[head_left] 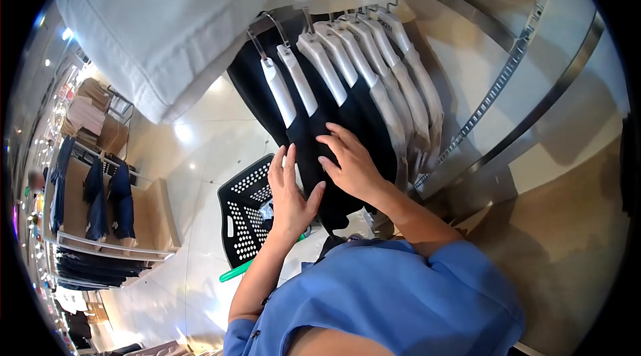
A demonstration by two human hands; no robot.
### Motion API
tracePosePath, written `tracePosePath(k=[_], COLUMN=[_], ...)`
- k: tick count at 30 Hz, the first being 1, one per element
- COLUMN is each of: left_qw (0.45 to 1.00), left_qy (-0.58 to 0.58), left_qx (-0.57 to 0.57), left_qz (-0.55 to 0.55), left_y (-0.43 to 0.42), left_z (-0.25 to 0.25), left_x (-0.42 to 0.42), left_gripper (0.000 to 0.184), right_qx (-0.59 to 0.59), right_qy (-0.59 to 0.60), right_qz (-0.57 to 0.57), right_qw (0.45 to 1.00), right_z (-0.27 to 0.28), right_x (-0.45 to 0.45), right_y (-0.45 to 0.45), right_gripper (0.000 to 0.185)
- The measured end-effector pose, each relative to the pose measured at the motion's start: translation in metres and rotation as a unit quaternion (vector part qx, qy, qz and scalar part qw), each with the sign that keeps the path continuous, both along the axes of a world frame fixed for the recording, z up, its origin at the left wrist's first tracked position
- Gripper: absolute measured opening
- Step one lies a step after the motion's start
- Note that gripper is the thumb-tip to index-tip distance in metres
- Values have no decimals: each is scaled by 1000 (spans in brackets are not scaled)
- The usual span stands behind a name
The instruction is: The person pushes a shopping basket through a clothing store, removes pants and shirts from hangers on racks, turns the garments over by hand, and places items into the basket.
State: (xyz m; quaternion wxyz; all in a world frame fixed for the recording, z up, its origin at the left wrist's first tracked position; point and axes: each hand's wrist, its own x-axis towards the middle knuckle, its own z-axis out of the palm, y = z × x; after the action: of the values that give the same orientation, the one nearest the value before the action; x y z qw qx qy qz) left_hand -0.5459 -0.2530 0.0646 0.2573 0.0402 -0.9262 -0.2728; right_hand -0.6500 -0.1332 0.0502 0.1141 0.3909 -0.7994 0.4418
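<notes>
Several black garments [308, 142] hang in a row on white hangers [279, 93] in the middle of the head view. My left hand [291, 199] is open, fingers up and thumb apart, at the near left edge of the black cloth. To its right, my right hand [354, 167] is open over the front of the garments, its fingers spread and the fingertips at the cloth. Whether either hand presses on the fabric, I cannot tell. More white hangers [394, 55] stand close together to the right, with pale garments on some of them.
White folded-looking clothes [167, 22] hang overhead. Below left stands a black perforated basket [229, 246] with a green handle [238, 270]. A slotted metal upright [495, 85] borders the rack on the right. Dark jeans [120, 199] hang on a display across the tiled floor [190, 162].
</notes>
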Motion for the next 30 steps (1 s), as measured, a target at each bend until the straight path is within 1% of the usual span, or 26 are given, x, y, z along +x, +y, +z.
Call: tracePosePath(k=[1,2,4,7,10,11,12,13,15,17,19,21,22,23,25,26,27,29,30], left_qw=[1000,1000,1000,998,995,993,990,996,993,987,979,972,977,968,970,965,965,964,963], left_qy=[-2,1,-13,-8,-16,-24,-5,-7,-68,-52,-67,-97,-80,-108,-100,-96,-87,-69,-72], left_qx=[-8,-29,3,38,76,91,129,86,91,136,164,163,144,168,164,190,197,211,208], left_qz=[-9,-8,-24,-41,-65,-75,-51,-22,14,62,97,139,138,152,151,151,150,147,155], left_y=[0,1,3,6,0,-4,-9,-19,-35,-39,-48,-45,-47,-47,-46,-44,-43,-44,-36], left_z=[-1,-3,-10,-17,-17,-17,-25,-35,-49,-63,-81,-78,-83,-83,-85,-86,-91,-101,-91], left_x=[1,2,6,13,20,24,28,34,54,69,81,87,90,93,95,95,97,98,97], left_gripper=[77,71,67,62,56,54,49,35,20,12,11,11,11,11,11,10,10,9,9], right_qx=[-5,-9,-19,0,-14,-40,-57,-75,-108,-66,4,66,95,106,126,72,-36,-109,-136], right_qy=[3,6,24,50,52,95,111,127,184,195,151,82,48,-13,-135,-168,-263,-345,-353], right_qz=[5,9,23,24,38,18,-2,-24,-119,-225,-340,-358,-369,-346,-294,-239,-158,-102,-83], right_qw=[1000,1000,999,998,998,995,992,989,970,952,928,928,923,932,938,954,951,927,922], right_z=[1,2,4,7,3,6,14,22,31,41,23,-8,-8,-6,11,0,-2,1,4], right_x=[0,-1,-3,-3,-8,-13,-21,-31,-63,-89,-119,-153,-158,-160,-155,-167,-168,-168,-168], right_y=[1,2,5,9,12,14,19,27,48,73,91,107,109,111,112,117,117,117,116], right_gripper=[34,33,32,27,21,16,16,15,16,22,33,41,45,47,52,52,51,48,47])
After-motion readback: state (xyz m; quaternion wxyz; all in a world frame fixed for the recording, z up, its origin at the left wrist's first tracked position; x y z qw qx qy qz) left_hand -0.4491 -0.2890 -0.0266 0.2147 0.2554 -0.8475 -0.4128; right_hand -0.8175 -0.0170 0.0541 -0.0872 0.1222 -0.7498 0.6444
